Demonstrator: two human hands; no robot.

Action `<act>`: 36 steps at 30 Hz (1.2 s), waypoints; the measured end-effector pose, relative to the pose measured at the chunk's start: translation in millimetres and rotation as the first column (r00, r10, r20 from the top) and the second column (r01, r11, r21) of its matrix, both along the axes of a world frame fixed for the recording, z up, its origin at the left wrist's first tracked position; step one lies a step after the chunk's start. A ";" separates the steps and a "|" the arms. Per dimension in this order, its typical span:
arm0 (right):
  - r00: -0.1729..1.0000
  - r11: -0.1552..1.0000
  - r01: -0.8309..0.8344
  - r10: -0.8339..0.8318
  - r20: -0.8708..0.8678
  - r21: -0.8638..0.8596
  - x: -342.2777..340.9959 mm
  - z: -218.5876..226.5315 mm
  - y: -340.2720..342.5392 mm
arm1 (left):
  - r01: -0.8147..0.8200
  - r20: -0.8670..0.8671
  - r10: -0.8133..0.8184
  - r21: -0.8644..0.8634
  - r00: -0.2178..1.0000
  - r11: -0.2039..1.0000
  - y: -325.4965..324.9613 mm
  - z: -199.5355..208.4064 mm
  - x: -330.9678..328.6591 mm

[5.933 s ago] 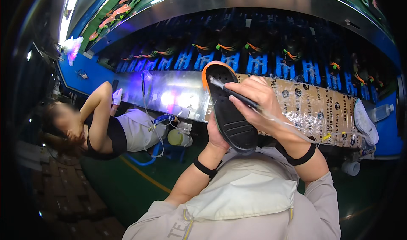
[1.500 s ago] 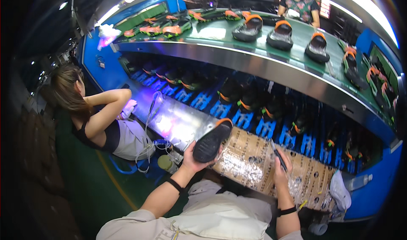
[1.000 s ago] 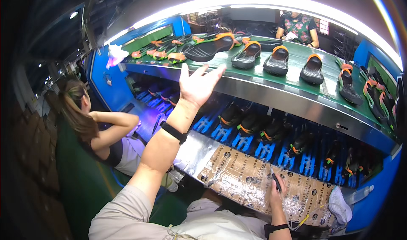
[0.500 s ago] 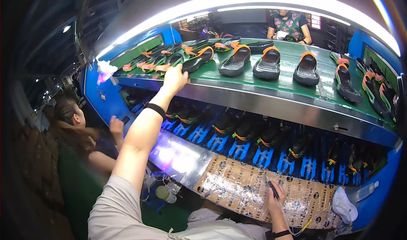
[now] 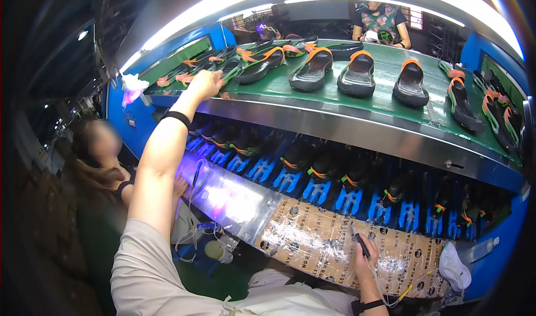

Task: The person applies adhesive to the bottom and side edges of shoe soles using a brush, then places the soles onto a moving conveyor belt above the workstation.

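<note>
My left hand [image 5: 204, 86] reaches up to the front edge of the green belt [image 5: 329, 99]. Its fingers are closed at a black shoe sole with a green edge [image 5: 230, 70]; the grip is partly hidden. More black soles with orange ends stand along the belt, among them a sole [image 5: 310, 70], another [image 5: 357, 74] and one further right [image 5: 411, 84]. Low on the right, my right hand [image 5: 365, 258] is closed around a black pen-like tool [image 5: 363, 245] with a thin tip, held over the cardboard-covered ledge [image 5: 312, 243]. A clear tube hangs by that wrist.
Under the belt, black shoe parts [image 5: 318, 165] stand in a row on blue holders [image 5: 315, 191]. A white cap-shaped thing [image 5: 455, 267] and a clear bottle [image 5: 483, 250] are at right. One co-worker [image 5: 109, 154] sits at left; another [image 5: 382, 25] is behind the belt.
My left hand has moved left along the belt's front edge. Several soles now appear slightly further right. The co-worker at left has lowered a hand. My right hand still holds the pen-like tool.
</note>
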State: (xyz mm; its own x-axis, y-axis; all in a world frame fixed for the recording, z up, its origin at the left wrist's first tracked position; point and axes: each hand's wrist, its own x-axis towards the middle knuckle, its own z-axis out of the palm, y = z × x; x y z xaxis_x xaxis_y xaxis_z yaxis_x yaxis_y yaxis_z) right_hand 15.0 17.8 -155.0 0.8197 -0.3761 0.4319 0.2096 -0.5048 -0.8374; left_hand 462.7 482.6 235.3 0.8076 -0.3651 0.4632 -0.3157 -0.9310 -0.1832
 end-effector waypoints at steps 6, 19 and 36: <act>1.000 1.000 -0.029 0.029 0.007 0.000 2.0 3.3 5.4 | -0.136 0.218 0.202 -0.284 0.955 0.949 53.7 28.9 2.5; 0.997 0.996 -0.025 0.032 0.077 -0.091 4.6 -1.9 6.9 | 0.175 0.285 -0.389 -0.939 0.876 -0.295 6.7 -151.2 -109.9; 0.967 0.772 -0.161 0.247 -0.057 0.614 -7.2 96.5 69.6 | -0.724 0.318 -0.865 -0.476 0.389 -0.500 -118.6 -345.3 -382.5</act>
State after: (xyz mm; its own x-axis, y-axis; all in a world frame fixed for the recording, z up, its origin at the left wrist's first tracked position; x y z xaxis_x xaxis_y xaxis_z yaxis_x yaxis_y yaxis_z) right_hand 7.8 87.4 -58.5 0.9382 -0.3405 0.0618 0.1198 0.1519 -0.9811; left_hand 80.2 364.0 -110.1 0.8422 -0.5368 0.0506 0.4463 0.7468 0.4931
